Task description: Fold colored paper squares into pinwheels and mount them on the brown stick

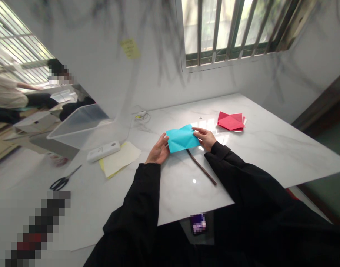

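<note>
A sheet of creased turquoise paper (182,140) is held up between my two hands over the white table. My left hand (159,149) grips its left edge, thumb and fingers closed on it. At the right edge, my right hand (205,138) pinches the paper with its fingers. Below the paper a thin dark brown stick (202,168) lies slanting on the table, its upper end hidden behind the paper. Several red folded papers (231,121) lie in a pile to the right of my right hand.
Left of my hands lie cream and yellow sheets (121,160), a white box-shaped device (103,151) and black-handled scissors (65,178). A clear plastic bin (78,126) stands farther left. A small white cable item (142,114) is near the wall. Another person (9,91) sits at far left.
</note>
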Motion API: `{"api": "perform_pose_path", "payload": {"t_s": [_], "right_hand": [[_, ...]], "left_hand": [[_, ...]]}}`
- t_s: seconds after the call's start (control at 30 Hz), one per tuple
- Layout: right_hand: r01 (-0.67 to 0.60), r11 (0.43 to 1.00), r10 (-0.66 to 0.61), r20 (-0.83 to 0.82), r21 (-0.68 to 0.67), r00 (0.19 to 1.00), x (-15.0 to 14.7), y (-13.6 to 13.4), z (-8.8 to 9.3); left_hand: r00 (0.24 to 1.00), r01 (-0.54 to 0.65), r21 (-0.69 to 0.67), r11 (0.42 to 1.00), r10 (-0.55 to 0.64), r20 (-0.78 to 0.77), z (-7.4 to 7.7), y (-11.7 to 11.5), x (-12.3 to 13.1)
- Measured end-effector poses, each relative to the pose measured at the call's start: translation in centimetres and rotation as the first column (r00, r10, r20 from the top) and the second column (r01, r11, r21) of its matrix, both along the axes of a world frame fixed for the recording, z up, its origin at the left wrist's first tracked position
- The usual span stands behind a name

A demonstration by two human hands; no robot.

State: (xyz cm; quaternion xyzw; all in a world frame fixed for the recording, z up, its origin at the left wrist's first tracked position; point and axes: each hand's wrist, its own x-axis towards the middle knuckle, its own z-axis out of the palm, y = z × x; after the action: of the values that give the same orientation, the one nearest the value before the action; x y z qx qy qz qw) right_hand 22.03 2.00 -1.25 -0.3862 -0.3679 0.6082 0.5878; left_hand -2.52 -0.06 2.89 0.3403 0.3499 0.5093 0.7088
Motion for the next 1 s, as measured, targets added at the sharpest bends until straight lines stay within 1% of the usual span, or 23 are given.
{"api": "perform_pose_path", "payload": {"t_s": [0.07,0.13,0.2,0.33,0.4,0.43,0.47,0.5,0.53,0.57,0.6,0.63,0.67,0.7,0.73,0.77,0.8,0.83,0.87,0.93,0.97,1.0], "right_hand": [[-0.022,1.0,0.022,0.03,0.012,0.999,-0.2,-0.2,0.1],[-0.04,0.998,0.038,0.058,0.046,0.998,-0.4,-0.2,-0.1],[-0.069,0.993,0.059,0.107,0.095,0.993,-0.5,-0.2,-0.4],[-0.172,0.971,0.127,0.252,0.168,0.959,-0.6,-0.1,-0.6],[-0.176,0.969,0.122,0.28,0.175,0.952,-0.6,-0.2,-0.6],[-0.158,0.973,0.107,0.275,0.17,0.955,-0.7,-0.3,-0.6],[-0.131,0.979,0.087,0.262,0.157,0.961,-0.8,-0.3,-0.7],[-0.105,0.984,0.068,0.246,0.141,0.967,-0.8,-0.4,-0.7],[-0.085,0.989,0.055,0.233,0.124,0.971,-0.9,-0.5,-0.8],[-0.08,0.991,0.052,0.229,0.111,0.972,-1.0,-0.5,-0.9],[-0.087,0.991,0.06,0.233,0.106,0.971,-1.1,-0.6,-1.1],[-0.097,0.989,0.068,0.241,0.109,0.968,-1.1,-0.6,-1.2],[-0.108,0.987,0.076,0.251,0.117,0.965,-1.2,-0.7,-1.2],[-0.115,0.985,0.079,0.26,0.127,0.962,-1.2,-0.8,-1.2],[-0.118,0.984,0.078,0.269,0.135,0.96,-1.3,-0.8,-1.2],[-0.117,0.983,0.074,0.277,0.14,0.958,-1.3,-0.9,-1.1],[-0.115,0.983,0.071,0.287,0.143,0.955,-1.4,-1.0,-1.0],[-0.117,0.983,0.07,0.297,0.143,0.952,-1.4,-1.0,-1.0],[-0.12,0.982,0.071,0.306,0.144,0.949,-1.4,-1.1,-0.9],[-0.122,0.982,0.07,0.317,0.146,0.946,-1.4,-1.1,-0.7],[-0.12,0.982,0.067,0.319,0.148,0.945,-1.4,-1.2,-0.7],[-0.117,0.982,0.065,0.319,0.148,0.946,-1.4,-1.2,-0.7]], "left_hand": [[0.996,0.092,0.001,0.996,-0.092,0.014,0.1,-0.3,0.5],[0.989,0.149,-0.039,0.988,-0.148,0.022,0.1,-0.6,1.0],[0.99,0.143,-0.098,0.985,-0.142,0.025,0.0,-0.7,1.4],[0.998,0.068,-0.194,0.979,-0.065,0.025,-0.1,-0.5,1.5],[1.0,0.016,-0.204,0.979,-0.014,0.011,0.5,-0.5,0.8],[0.999,-0.033,-0.192,0.981,0.033,-0.003,1.0,-0.5,0.1],[0.994,-0.105,-0.165,0.981,0.102,-0.027,1.7,-0.6,-0.9],[0.978,-0.205,-0.116,0.972,0.2,-0.06,2.6,-0.8,-2.1],[0.941,-0.329,-0.045,0.943,0.324,-0.102,3.7,-1.2,-3.6],[0.87,-0.466,0.055,0.883,0.469,-0.156,4.9,-1.6,-5.2],[0.751,-0.599,0.187,0.779,0.627,-0.207,6.3,-2.2,-7.0],[0.603,-0.68,0.33,0.655,0.755,-0.257,7.5,-3.0,-8.8],[0.477,-0.668,0.485,0.564,0.825,-0.302,8.7,-3.8,-10.5],[0.393,-0.567,0.643,0.514,0.856,-0.337,9.6,-4.7,-12.1],[0.32,-0.426,0.761,0.489,0.868,-0.379,10.0,-5.5,-13.4],[0.258,-0.272,0.819,0.505,0.858,-0.444,10.0,-6.3,-14.6],[0.204,-0.138,0.822,0.552,0.828,-0.522,9.5,-6.9,-15.5],[0.137,-0.015,0.782,0.624,0.776,-0.616,8.6,-7.4,-16.2],[0.057,0.075,0.714,0.696,0.712,-0.7,7.2,-7.7,-16.7],[-0.107,0.19,0.487,0.852,0.511,-0.853,3.8,-8.2,-17.2],[-0.19,0.205,0.378,0.903,0.416,-0.889,2.1,-8.3,-17.4],[-0.277,0.206,0.295,0.933,0.345,-0.897,0.7,-8.3,-17.4]]}}
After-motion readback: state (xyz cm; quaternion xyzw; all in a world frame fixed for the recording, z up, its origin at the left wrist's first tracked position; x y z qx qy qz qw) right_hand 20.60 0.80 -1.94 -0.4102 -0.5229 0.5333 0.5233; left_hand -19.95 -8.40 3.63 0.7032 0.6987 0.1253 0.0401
